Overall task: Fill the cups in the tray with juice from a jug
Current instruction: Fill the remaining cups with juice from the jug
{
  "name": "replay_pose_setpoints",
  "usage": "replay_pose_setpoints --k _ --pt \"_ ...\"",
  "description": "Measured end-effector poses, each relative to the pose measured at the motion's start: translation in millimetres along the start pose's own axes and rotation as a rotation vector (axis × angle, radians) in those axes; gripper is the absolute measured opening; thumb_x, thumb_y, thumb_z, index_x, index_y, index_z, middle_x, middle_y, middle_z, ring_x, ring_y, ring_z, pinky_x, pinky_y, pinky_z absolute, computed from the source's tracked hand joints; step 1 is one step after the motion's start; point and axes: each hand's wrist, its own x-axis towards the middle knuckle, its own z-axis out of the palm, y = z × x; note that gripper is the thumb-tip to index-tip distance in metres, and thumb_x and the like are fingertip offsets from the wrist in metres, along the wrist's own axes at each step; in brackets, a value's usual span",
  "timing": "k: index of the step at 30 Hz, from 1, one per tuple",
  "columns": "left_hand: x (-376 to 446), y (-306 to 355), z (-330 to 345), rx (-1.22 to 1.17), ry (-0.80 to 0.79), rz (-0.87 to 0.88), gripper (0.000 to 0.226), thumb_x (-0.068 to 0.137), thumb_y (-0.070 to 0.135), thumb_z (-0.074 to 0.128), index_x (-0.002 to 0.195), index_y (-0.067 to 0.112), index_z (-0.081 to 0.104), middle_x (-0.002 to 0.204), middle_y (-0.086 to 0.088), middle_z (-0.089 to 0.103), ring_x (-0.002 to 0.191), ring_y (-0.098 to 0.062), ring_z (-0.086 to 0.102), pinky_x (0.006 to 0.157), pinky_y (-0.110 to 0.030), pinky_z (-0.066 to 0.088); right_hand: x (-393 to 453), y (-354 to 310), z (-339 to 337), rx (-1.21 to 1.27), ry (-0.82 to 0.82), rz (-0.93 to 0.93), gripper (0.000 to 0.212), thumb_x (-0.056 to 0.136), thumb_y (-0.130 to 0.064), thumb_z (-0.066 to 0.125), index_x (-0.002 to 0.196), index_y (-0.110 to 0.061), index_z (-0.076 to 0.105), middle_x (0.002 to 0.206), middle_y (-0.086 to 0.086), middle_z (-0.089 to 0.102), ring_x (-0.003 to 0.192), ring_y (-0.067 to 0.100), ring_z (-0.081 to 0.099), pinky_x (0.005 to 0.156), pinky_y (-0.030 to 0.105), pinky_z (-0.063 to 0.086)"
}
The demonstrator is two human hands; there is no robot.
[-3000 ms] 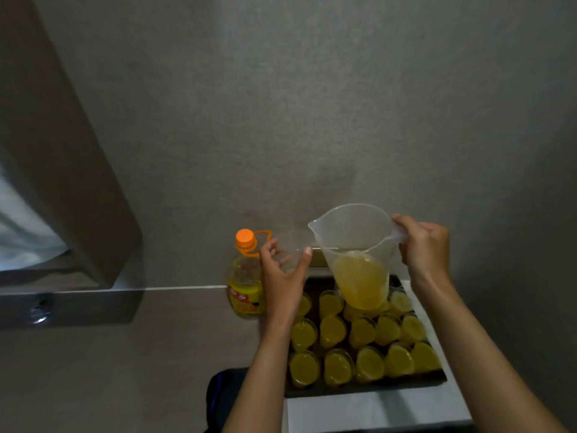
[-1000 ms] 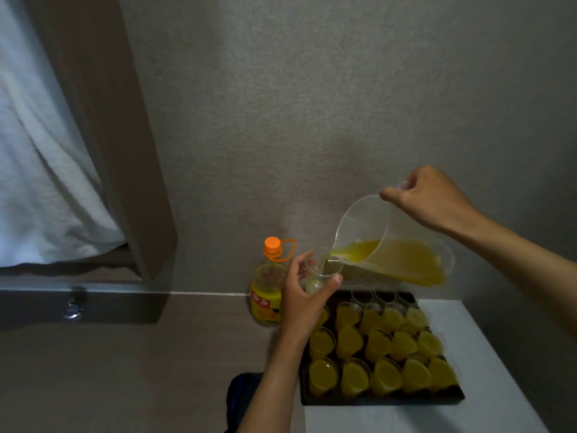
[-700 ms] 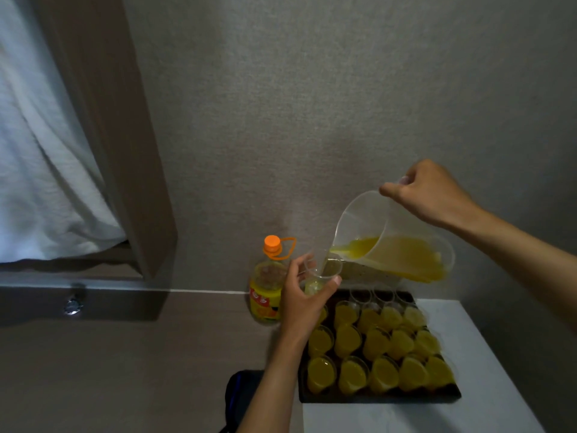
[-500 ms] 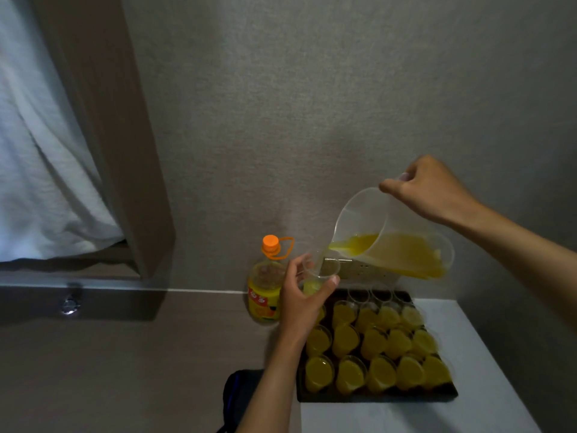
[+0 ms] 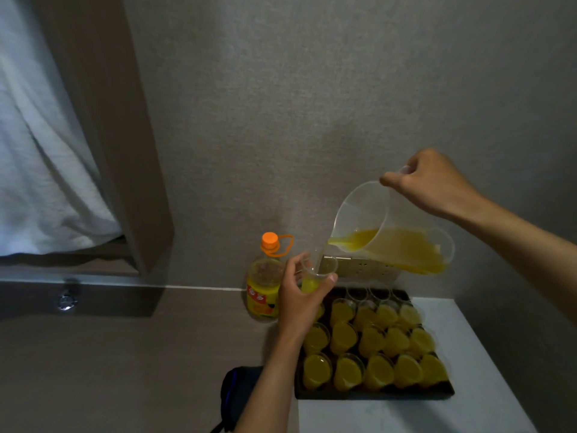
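Right hand (image 5: pixel 432 185) raised above the tray, fingers curled tight round the handle at the top of the clear plastic jug (image 5: pixel 390 228). Jug tipped steeply to the left, spout low, orange juice (image 5: pixel 406 250) pooled along its lower side and reaching the lip.

Left hand (image 5: pixel 299 300) wrapped round a clear plastic cup (image 5: pixel 318 270), thumb on the near right side, fingers round the far left. Cup held upright just under the spout, above the tray's far left corner, a little yellow juice in its bottom (whether a stream is falling into it cannot be made out).

Black tray (image 5: pixel 374 395) sits on a white table (image 5: pixel 468 385) against the grey wall. Three near rows of filled cups (image 5: pixel 371 354) stand packed together; the far row holds empty cups (image 5: pixel 371 293).

Juice bottle (image 5: pixel 263 289) with orange cap stands just left of the tray, partly behind the left hand. White curtain (image 5: pixel 40 151) hangs upper left.
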Motion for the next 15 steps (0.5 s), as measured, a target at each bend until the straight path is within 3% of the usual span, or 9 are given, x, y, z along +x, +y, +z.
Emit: replay_pose_setpoints --k 5,9,15 --pt "1.4 -1.1 -1.9 0.008 -0.006 -0.017 0.056 0.08 0.033 0.086 0.127 0.043 0.057 0.123 0.024 0.06 0.11 0.015 0.053 0.089 -0.02 0.048 -0.1 -0.6 -2.0 0.009 -0.003 0.001 0.047 0.09 -0.033 0.069 0.052 -0.017 0.047 0.033 -0.009 0.033 0.04 0.014 0.03 0.051 0.031 0.028" --pt "1.5 -2.3 -1.9 0.003 -0.022 -0.011 0.054 0.082 0.03 0.085 0.127 0.039 0.057 0.122 0.026 0.059 0.108 0.018 0.052 0.085 -0.013 0.045 -0.9 -0.1 -1.8 0.007 -0.012 -0.003 0.046 0.09 -0.033 0.069 0.053 -0.018 0.047 0.038 -0.009 0.032 0.039 0.012 0.027 0.051 0.03 0.027" --pt "4.5 -5.8 -0.9 0.001 0.007 -0.006 0.054 0.079 0.033 0.087 0.124 0.042 0.058 0.124 0.022 0.06 0.116 0.005 0.054 0.093 -0.022 0.048 0.6 -1.3 -4.1 0.002 0.008 0.017 0.04 0.088 -0.034 0.071 0.057 -0.015 0.053 0.046 -0.002 0.04 0.046 0.018 0.036 0.053 0.031 0.031"
